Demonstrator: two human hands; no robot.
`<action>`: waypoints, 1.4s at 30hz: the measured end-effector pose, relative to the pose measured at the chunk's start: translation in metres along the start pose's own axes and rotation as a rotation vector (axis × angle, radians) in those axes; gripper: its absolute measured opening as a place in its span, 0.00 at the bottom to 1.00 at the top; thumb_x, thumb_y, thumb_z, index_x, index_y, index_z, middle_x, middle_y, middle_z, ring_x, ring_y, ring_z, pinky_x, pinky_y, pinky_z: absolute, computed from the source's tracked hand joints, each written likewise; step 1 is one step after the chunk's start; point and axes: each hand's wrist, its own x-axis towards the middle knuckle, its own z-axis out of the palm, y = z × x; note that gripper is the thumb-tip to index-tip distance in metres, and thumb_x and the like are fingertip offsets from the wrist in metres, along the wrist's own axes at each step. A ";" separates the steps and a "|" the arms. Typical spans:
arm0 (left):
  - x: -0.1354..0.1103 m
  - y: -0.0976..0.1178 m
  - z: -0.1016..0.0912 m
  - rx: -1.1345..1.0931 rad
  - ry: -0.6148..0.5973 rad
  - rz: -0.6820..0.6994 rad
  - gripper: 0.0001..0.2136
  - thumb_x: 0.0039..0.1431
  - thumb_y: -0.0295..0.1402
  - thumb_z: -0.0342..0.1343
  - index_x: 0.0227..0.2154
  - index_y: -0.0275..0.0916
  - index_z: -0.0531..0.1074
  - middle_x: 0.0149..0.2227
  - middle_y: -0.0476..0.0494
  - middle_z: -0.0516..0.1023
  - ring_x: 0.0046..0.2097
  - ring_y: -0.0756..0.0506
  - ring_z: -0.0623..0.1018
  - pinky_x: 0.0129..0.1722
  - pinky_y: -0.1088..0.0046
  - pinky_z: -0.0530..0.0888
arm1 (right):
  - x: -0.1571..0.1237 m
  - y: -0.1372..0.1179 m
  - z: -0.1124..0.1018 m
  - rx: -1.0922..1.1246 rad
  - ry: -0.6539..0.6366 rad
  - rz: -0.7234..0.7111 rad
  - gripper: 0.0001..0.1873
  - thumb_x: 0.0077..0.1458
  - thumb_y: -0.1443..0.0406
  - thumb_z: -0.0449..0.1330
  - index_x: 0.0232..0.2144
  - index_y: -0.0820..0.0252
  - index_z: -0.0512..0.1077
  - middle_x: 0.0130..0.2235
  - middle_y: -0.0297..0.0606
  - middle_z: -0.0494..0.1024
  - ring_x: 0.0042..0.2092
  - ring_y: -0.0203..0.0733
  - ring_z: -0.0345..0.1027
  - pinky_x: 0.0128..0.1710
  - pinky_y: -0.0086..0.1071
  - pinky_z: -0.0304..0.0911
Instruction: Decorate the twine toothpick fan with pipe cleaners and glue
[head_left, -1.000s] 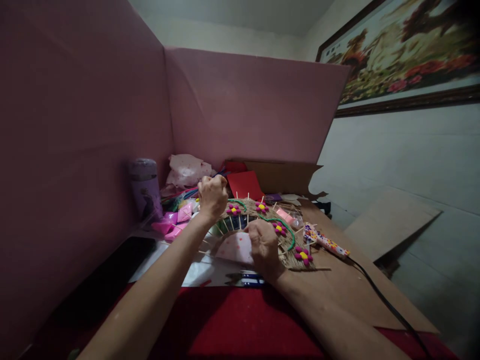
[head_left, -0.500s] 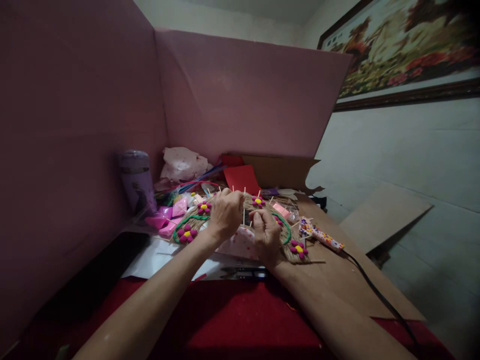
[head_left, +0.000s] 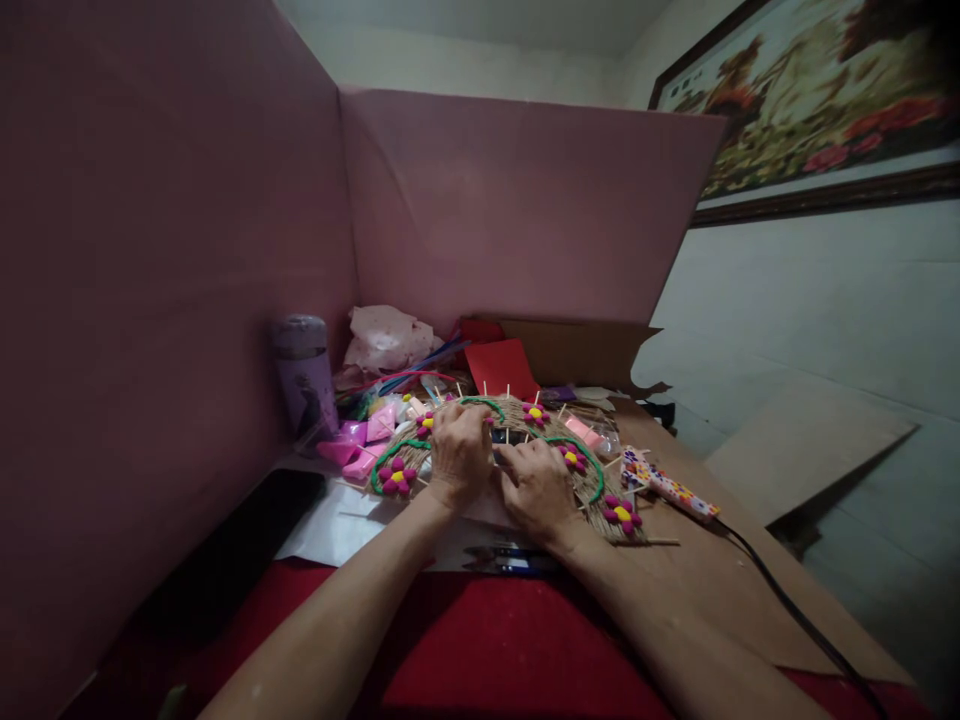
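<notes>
A curved twine-wrapped piece (head_left: 517,412) with wooden sticks poking out round its edge lies in front of me. It carries purple flowers with yellow centres (head_left: 397,477) and wavy green cord (head_left: 592,470). My left hand (head_left: 461,450) has its fingers curled down on the upper middle of the piece, beside a stretch of green cord; what its fingertips pinch is hidden. My right hand (head_left: 544,488) is bent over the inner edge of the piece, fingers closed against it near the dark gap. Blue-handled thread snips (head_left: 514,560) lie just below the hands.
A flower-patterned glue gun (head_left: 671,482) with a black cable rests on cardboard (head_left: 720,590) at the right. To the left stand a purple bottle (head_left: 306,385) and pink packets (head_left: 356,450). A black phone-like slab (head_left: 240,545) lies nearer. Red card (head_left: 501,368) is behind.
My right hand has lowered and flattened onto the twine piece. My left hand has come down a little, and green cord at the top now shows. The whole view has shifted slightly.
</notes>
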 end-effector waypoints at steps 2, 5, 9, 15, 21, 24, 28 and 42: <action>-0.001 0.001 -0.001 -0.012 0.009 0.006 0.08 0.56 0.25 0.47 0.33 0.39 0.71 0.30 0.43 0.72 0.37 0.43 0.68 0.40 0.66 0.64 | 0.000 -0.001 0.000 0.001 -0.021 0.000 0.11 0.52 0.63 0.57 0.39 0.56 0.71 0.33 0.40 0.75 0.38 0.47 0.59 0.36 0.37 0.47; 0.000 0.002 -0.002 -0.033 0.026 0.001 0.08 0.58 0.26 0.46 0.30 0.38 0.71 0.29 0.42 0.71 0.36 0.43 0.68 0.39 0.66 0.64 | 0.000 -0.003 0.000 0.018 -0.063 0.020 0.11 0.53 0.63 0.56 0.39 0.58 0.72 0.34 0.42 0.74 0.39 0.47 0.59 0.38 0.38 0.48; 0.003 0.003 -0.006 -0.082 0.071 0.009 0.09 0.58 0.27 0.45 0.28 0.37 0.70 0.28 0.42 0.71 0.36 0.44 0.69 0.38 0.66 0.65 | 0.001 -0.006 -0.002 0.034 -0.080 0.046 0.11 0.54 0.61 0.55 0.37 0.59 0.72 0.34 0.41 0.74 0.39 0.47 0.58 0.39 0.39 0.48; 0.009 0.003 -0.018 -0.179 0.214 -0.015 0.07 0.58 0.27 0.47 0.34 0.39 0.69 0.32 0.42 0.73 0.40 0.44 0.71 0.43 0.65 0.66 | 0.007 0.001 -0.010 -0.020 0.035 0.101 0.17 0.55 0.55 0.54 0.42 0.59 0.72 0.39 0.43 0.75 0.42 0.50 0.58 0.40 0.40 0.47; 0.014 -0.004 -0.025 -0.212 0.365 -0.185 0.07 0.59 0.28 0.46 0.38 0.40 0.66 0.36 0.42 0.72 0.42 0.44 0.70 0.45 0.64 0.67 | 0.019 0.030 -0.016 -0.187 0.167 0.246 0.21 0.56 0.51 0.52 0.42 0.61 0.72 0.39 0.44 0.76 0.43 0.52 0.57 0.41 0.41 0.46; 0.018 -0.022 -0.017 -0.229 0.402 -0.400 0.07 0.58 0.28 0.45 0.38 0.40 0.65 0.37 0.43 0.71 0.41 0.45 0.71 0.43 0.66 0.68 | 0.023 0.044 -0.021 -0.235 0.225 0.307 0.23 0.56 0.50 0.50 0.41 0.61 0.72 0.37 0.44 0.76 0.42 0.51 0.58 0.40 0.41 0.46; 0.024 -0.066 -0.003 -0.162 0.388 -0.739 0.11 0.53 0.23 0.41 0.37 0.40 0.63 0.32 0.46 0.72 0.36 0.47 0.74 0.39 0.68 0.70 | 0.027 0.058 -0.026 -0.241 0.305 0.379 0.26 0.56 0.49 0.48 0.41 0.62 0.73 0.37 0.45 0.77 0.41 0.51 0.58 0.40 0.41 0.45; 0.055 -0.082 0.026 -0.022 -0.393 -0.642 0.06 0.46 0.31 0.56 0.27 0.43 0.76 0.32 0.40 0.79 0.39 0.40 0.77 0.36 0.68 0.67 | 0.029 0.061 -0.029 -0.185 0.366 0.385 0.27 0.57 0.48 0.47 0.39 0.62 0.74 0.35 0.45 0.77 0.39 0.51 0.60 0.39 0.40 0.46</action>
